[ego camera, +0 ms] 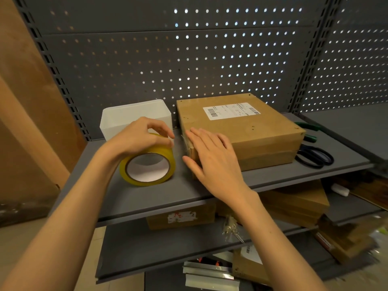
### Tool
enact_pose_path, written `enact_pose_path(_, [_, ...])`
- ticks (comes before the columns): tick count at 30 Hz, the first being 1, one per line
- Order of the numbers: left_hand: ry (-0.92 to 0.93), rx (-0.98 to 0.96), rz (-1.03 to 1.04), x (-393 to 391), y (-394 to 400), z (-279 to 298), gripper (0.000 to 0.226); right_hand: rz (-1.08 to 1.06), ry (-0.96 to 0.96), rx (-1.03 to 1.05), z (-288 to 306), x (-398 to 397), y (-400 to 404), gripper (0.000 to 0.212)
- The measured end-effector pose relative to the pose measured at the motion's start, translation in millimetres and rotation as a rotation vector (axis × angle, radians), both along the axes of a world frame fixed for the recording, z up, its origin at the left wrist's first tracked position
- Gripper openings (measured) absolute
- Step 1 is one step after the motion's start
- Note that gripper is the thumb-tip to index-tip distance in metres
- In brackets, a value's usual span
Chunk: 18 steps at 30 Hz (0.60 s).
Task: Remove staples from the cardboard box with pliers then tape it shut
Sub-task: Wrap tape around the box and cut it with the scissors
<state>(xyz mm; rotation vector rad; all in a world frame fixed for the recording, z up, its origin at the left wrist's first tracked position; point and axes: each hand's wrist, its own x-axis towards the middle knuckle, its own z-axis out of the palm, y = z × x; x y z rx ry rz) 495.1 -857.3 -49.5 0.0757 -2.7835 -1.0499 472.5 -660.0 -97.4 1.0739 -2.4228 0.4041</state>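
Note:
A flat brown cardboard box (249, 131) with a white shipping label lies shut on the grey shelf (159, 194). My right hand (212, 158) lies flat with straight fingers against the box's near left corner, pressing clear tape there. A yellow roll of tape (148, 166) stands on edge to the left of the box. My left hand (140, 136) grips the top of the roll, fingers curled over it. A short strip of clear tape runs from the roll toward the box corner. Green-handled pliers (310, 131) lie behind the box's right side, partly hidden.
A white open bin (136, 117) stands behind the tape roll. Black scissors (315, 157) lie right of the box. Grey pegboard backs the shelf. Lower shelves hold more cardboard boxes (294, 202), metal strips and packaging. A brown board leans at the left.

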Motion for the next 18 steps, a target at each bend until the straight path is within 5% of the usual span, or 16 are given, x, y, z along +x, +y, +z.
enact_pose_path(3, [-0.009,0.022,-0.025,-2.7,3.5,0.6,0.006,0.1,-0.131,-0.07,7.2,-1.5,5.9,0.064])
enact_pose_path(6, [-0.011,0.038,-0.023,-3.1,1.6,-0.7,0.006,0.126,-0.331,-0.373,18.4,-5.5,24.1,0.057])
enact_pose_path(12, [-0.038,0.069,-0.046,-5.5,2.5,0.6,0.009,-0.351,-0.048,-0.826,28.9,-41.6,102.3,0.032])
enact_pose_path(18, [-0.051,0.098,-0.048,-7.4,1.4,0.3,0.009,-0.757,-0.274,-0.518,-3.4,-78.5,157.1,0.031])
